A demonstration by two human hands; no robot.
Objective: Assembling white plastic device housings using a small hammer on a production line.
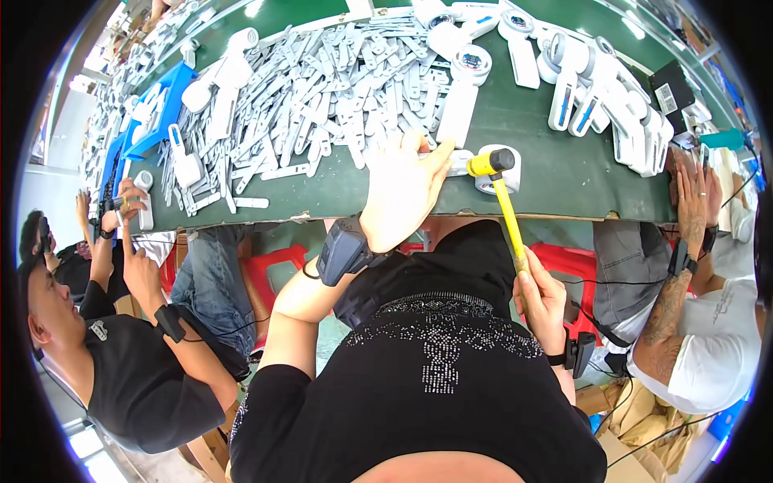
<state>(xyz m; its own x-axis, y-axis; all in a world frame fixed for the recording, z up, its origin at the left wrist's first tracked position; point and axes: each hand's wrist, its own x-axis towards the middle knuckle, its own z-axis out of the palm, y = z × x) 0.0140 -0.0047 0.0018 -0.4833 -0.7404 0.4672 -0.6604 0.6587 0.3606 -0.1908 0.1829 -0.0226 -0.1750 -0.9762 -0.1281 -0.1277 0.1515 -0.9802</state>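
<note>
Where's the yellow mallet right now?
In the head view, the yellow mallet is right of centre, its handle in the right hand's grip, its head over a white device.

From your mallet head (489, 163), green tabletop (578, 175) is lying open toward 3 o'clock; gray parts (354, 88) are blocking 10 o'clock, white devices (593, 105) crowding 2, and your left hand (405, 187) is filling 9.

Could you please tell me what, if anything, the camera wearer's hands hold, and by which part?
The right hand holds the yellow hammer by its lower handle; the left hand is at the white device's handle, its grip unclear.
</note>
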